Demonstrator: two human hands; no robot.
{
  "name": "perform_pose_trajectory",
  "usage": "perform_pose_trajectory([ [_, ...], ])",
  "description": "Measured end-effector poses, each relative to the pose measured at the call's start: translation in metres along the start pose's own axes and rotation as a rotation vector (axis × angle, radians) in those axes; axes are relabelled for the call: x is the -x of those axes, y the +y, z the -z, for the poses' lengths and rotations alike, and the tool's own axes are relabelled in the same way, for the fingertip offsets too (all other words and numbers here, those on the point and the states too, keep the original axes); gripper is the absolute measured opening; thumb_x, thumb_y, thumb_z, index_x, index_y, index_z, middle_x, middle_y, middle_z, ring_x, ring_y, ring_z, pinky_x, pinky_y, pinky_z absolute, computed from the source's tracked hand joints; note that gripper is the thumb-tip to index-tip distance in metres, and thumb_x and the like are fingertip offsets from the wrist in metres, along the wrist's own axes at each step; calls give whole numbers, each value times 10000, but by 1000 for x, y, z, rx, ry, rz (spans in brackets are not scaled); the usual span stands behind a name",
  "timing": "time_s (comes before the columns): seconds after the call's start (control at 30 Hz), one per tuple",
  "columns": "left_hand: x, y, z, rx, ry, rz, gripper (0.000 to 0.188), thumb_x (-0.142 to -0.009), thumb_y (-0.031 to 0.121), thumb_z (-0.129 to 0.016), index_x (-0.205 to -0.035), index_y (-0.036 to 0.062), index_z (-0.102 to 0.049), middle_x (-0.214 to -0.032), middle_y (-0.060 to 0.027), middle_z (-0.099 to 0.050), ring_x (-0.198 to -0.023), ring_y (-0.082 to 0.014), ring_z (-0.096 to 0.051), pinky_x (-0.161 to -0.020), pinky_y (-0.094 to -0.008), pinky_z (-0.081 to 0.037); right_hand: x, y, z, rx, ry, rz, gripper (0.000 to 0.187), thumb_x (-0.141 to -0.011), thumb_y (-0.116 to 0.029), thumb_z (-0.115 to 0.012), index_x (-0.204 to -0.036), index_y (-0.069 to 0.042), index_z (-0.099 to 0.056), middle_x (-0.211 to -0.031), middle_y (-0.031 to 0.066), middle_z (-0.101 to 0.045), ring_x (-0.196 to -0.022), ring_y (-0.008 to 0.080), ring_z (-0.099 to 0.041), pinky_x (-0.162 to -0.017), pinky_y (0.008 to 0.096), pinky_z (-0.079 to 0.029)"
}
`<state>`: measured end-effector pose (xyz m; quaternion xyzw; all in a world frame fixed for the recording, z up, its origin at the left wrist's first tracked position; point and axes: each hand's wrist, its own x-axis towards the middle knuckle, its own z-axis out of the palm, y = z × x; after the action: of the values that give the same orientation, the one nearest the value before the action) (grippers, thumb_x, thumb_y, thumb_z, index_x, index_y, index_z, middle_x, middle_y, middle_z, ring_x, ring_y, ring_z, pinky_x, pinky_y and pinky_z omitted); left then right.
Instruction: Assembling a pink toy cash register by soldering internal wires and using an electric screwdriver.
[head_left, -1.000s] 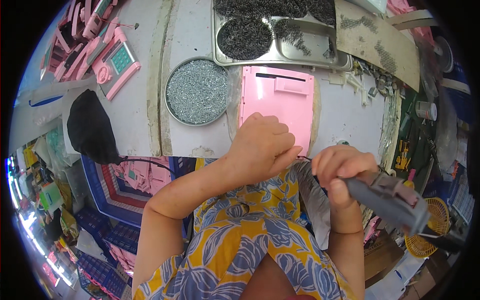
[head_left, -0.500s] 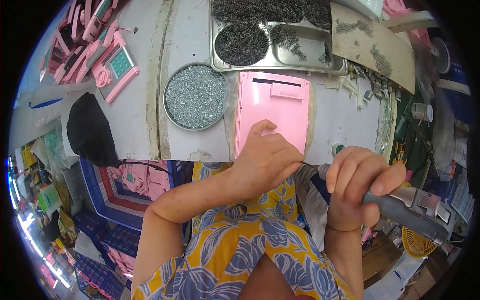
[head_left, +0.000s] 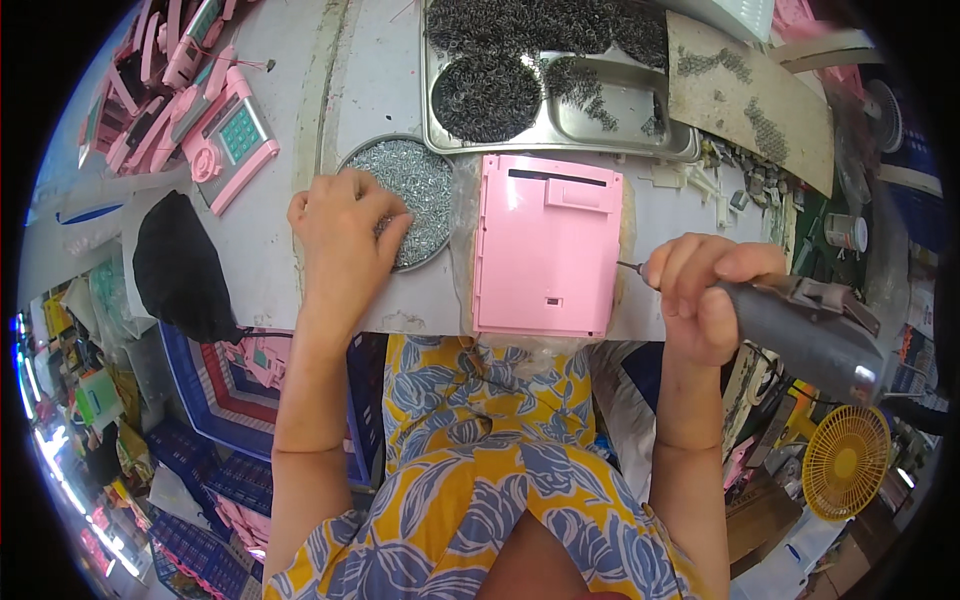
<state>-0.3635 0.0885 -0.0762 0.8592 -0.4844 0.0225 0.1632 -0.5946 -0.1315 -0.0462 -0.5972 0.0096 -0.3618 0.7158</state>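
My left hand [head_left: 345, 235] is over a round metal dish [head_left: 431, 267] of small silvery screws [head_left: 415, 180]. Its fingers curl down into them, thumb drawn in toward the fingertips; what they pinch, if anything, is hidden. An electric screwdriver [head_left: 800, 325] with a dark grey body is gripped in my right hand [head_left: 705, 290], its thin bit pointing left. The bit's tip is beside the right edge of a flat pink plastic casing [head_left: 545, 240]. That casing lies in front of me at the table's near edge, with a dark slot along its top and a small rectangular hole low down.
Behind the casing stands a metal tray [head_left: 610, 130] of dark springs [head_left: 490, 95]. Pink device shells [head_left: 230, 140] pile up at the far left, near a black cloth-like bundle [head_left: 185, 265]. A blue crate [head_left: 210, 400] stands below; a yellow fan [head_left: 847, 462] is at lower right.
My left hand has left the pink casing and moved left to the screw dish. The screwdriver, still in my right hand, has risen slightly, and the casing's lower part is now uncovered.
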Motion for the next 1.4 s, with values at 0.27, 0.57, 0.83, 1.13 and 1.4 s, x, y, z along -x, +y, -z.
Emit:
perform_pose_trajectory([
  [0.27,-13,-16,-8,87,82,68,114,-881,198,-700,-852,95,-661,-875,-52,-615,-916,-284,-567,-845,-443,-365,-6,12,-4,67,-60,-43,246,-922,-105,-653,-1045,-87,-441,-647,62,-511,-550,154,-463,-559,335,-446],
  [0.57,-15,-2,-6,232,44,-43,144,-834,194,-750,-834,95,-646,-863,-46,-637,-898,-271,-587,-839,-426,-369,-24,-31,-22,-56,59,-71,382,-883,-256,-775,-1051,-133,-455,-606,8,-474,-532,151,-464,-574,333,-458],
  [0.83,13,89,-14,596,120,-438,187,-781,173,-818,-931,153,-709,-956,38,-711,-771,-133,-618,-834,-393,-342,-22,-36,-46,-239,-73,-15,270,-931,-225,-721,-1047,-158,-486,-576,-61,-537,-462,85,-508,-517,256,-503],
  [1.13,15,95,-22,769,142,-467,192,-786,186,-818,-936,127,-715,-889,26,-710,-705,-133,-614,-820,-392,-350,-14,-40,-46,-273,-93,-46,319,-907,-243,-771,-992,-115,-492,-582,18,-551,-467,153,-516,-511,313,-495],
  [1.4,6,99,-23,782,212,-477,175,-799,192,-819,-889,100,-701,-842,0,-710,-665,-157,-607,-787,-379,-428,-18,-40,-41,-198,-64,-24,275,-915,-211,-737,-1030,-133,-500,-576,-21,-518,-477,128,-490,-529,307,-489],
])
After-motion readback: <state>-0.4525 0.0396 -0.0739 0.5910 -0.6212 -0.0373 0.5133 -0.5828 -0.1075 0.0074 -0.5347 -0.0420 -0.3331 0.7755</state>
